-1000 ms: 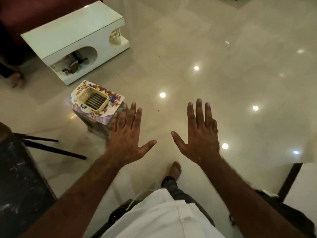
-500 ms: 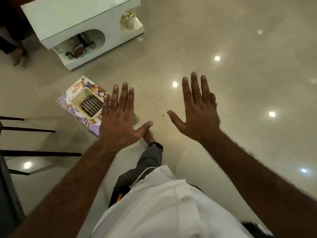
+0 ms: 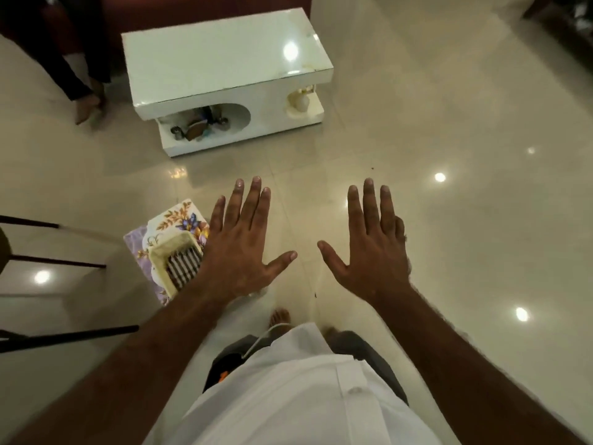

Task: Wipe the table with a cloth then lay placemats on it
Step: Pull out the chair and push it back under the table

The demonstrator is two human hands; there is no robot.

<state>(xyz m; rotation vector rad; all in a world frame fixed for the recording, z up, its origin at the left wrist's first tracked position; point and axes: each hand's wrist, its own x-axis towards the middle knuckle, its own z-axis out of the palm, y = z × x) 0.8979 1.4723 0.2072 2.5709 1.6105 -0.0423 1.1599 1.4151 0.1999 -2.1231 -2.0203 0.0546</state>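
Note:
A low white table (image 3: 221,49) with a glossy bare top stands on the tiled floor ahead, small items on its lower shelf. Nearer, at left, a floral-patterned stack (image 3: 179,220) carries a cream tray with a striped folded cloth (image 3: 184,266) inside. My left hand (image 3: 244,248) hovers with straight spread fingers just right of that tray, partly covering it. My right hand (image 3: 373,248) is held out flat beside it, over bare floor. Neither hand holds anything.
Dark chair legs (image 3: 54,261) reach in from the left edge. Another person's bare foot (image 3: 86,106) stands left of the table. A dark red sofa lies behind the table. Dark furniture (image 3: 568,24) fills the top right corner. My own feet show below my hands.
The view has swung and moved closer so the whole white table now shows ahead. Both hands stay flat and empty, held out in front.

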